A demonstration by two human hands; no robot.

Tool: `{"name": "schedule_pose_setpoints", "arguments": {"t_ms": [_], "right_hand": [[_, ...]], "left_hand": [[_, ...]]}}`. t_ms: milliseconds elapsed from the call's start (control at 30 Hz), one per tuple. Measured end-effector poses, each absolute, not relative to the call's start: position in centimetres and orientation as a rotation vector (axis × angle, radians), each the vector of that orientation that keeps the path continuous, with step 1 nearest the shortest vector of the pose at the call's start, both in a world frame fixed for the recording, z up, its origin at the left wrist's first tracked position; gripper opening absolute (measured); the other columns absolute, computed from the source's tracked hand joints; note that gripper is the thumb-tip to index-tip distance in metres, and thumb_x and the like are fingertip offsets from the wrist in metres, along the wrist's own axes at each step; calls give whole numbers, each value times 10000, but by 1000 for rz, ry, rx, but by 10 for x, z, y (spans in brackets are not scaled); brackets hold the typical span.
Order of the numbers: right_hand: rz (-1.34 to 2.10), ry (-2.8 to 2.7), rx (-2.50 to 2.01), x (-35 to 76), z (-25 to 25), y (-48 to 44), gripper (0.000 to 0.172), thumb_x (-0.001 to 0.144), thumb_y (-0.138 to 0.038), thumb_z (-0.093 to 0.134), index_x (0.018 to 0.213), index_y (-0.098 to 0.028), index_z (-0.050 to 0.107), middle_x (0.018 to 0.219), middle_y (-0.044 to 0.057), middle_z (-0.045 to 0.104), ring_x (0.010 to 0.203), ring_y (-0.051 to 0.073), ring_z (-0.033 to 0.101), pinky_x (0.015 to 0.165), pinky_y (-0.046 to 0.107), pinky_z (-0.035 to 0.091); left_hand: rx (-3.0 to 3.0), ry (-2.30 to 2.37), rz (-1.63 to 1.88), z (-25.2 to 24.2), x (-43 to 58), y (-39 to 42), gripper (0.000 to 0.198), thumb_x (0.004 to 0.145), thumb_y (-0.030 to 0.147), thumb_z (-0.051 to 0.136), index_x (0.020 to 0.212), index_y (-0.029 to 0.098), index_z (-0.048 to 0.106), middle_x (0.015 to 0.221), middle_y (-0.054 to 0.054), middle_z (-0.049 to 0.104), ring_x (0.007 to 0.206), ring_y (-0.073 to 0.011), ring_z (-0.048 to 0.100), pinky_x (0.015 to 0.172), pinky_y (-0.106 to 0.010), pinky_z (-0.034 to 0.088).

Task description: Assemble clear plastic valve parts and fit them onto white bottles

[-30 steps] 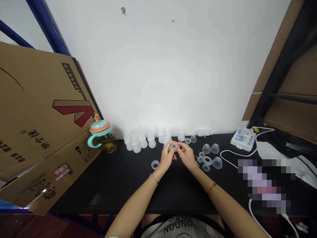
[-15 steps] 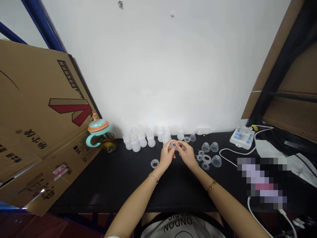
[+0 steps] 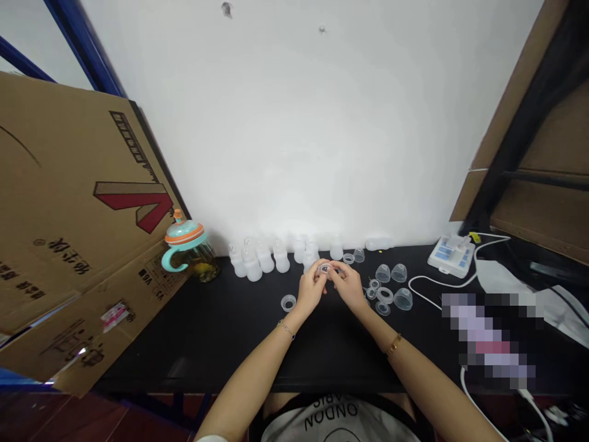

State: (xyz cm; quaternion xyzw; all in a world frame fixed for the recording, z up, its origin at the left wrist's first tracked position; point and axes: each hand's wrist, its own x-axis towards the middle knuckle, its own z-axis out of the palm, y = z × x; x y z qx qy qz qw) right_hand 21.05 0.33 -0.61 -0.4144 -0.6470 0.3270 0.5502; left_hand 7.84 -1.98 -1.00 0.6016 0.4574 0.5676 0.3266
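Observation:
My left hand (image 3: pixel 310 290) and my right hand (image 3: pixel 348 286) meet above the black table (image 3: pixel 221 337), fingers pinched together on a small clear plastic ring piece (image 3: pixel 324 268). A loose clear ring (image 3: pixel 288 302) lies just left of my left hand. To the right of my right hand lie several clear rings and dome caps (image 3: pixel 389 288). A row of small white bottles (image 3: pixel 264 258) stands behind my hands along the wall.
A teal and orange handled cup (image 3: pixel 188 247) stands at the left by a big leaning cardboard box (image 3: pixel 69 233). A white device with blue buttons (image 3: pixel 451 255) and its white cable (image 3: pixel 427 285) sit at the right, under a dark shelf frame.
Both hands stay together on the clear piece, with only slight finger movement. The view has shifted a little.

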Motion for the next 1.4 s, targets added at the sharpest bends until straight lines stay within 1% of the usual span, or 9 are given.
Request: {"name": "schedule_pose_setpoints", "arguments": {"t_ms": [300,400,533,767,867,1400], "right_hand": [[778,-1532,-1002,211,-6,3,408,835,-486,601,1024,-155,749,592,24,660,453,149,535,461,259,422],[767,-1534,-1006,211,-6,3,408,837,-484,601,1012,-146,748,615,35,675,447,144,527,459,261,416],[775,-1531,-997,211,-7,3,403,835,-489,604,1008,-154,747,701,55,717,459,139,538,463,258,425],[768,-1531,-1006,211,-6,2,401,838,-468,604,1013,-143,758,632,38,689,450,136,517,459,254,413],[770,-1530,-1001,211,-5,2,395,840,-459,603,1015,-143,764,647,41,695,441,127,497,445,248,398],[790,-1487,-972,211,-12,8,431,804,-471,649,1000,-111,783,688,71,728,423,121,494,414,242,384]], "left_hand": [[1590,1208,1487,-3,80,-24,380,854,240,513,1197,180,666,717,5,673,457,-85,523,472,-200,428],[1598,1208,1485,-4,79,-23,381,856,245,514,1200,182,664,724,6,674,456,-83,524,472,-198,427],[1592,1213,1484,-6,79,-22,382,859,254,520,1207,180,660,721,7,670,454,-82,524,467,-196,420],[1592,1207,1488,-5,80,-23,368,857,247,521,1189,182,666,707,11,662,448,-81,520,465,-195,416],[1570,1206,1479,-5,80,-22,385,847,232,530,1206,178,660,715,8,673,445,-79,519,464,-194,420],[1597,1219,1484,-7,80,-22,389,857,237,521,1214,170,660,756,-5,698,449,-73,520,461,-188,429]]}}
